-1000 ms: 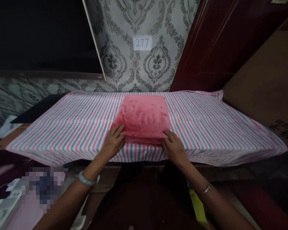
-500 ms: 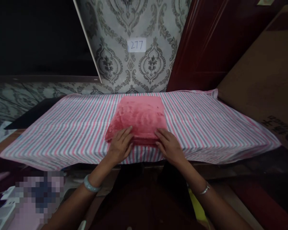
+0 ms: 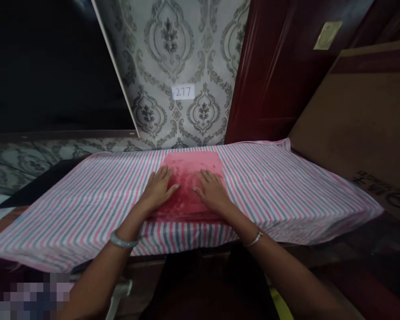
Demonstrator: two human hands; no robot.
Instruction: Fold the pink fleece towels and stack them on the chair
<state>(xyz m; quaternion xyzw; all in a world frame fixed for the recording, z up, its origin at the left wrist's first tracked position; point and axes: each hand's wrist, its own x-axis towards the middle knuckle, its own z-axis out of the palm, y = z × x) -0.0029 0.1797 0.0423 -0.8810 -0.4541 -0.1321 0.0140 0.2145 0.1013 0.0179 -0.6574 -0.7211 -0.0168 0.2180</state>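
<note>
A folded pink plush cloth, roughly square, lies on the striped tablecloth in front of me. My left hand rests flat at the cloth's left side, fingers spread and thumb pointing inward. On its right part lies my right hand, palm down with the fingers stretched out. Neither hand grips anything. The layered folded edge of the pink cloth faces me near the table's front edge.
Behind the table is a patterned wall with a paper label reading 277. A dark television screen is at the left. To the right stand a dark red door and a large cardboard box.
Both hands have moved from the cloth's near edge forward onto its top and sides. The view has tilted up slightly, so the table sits lower in the picture.
</note>
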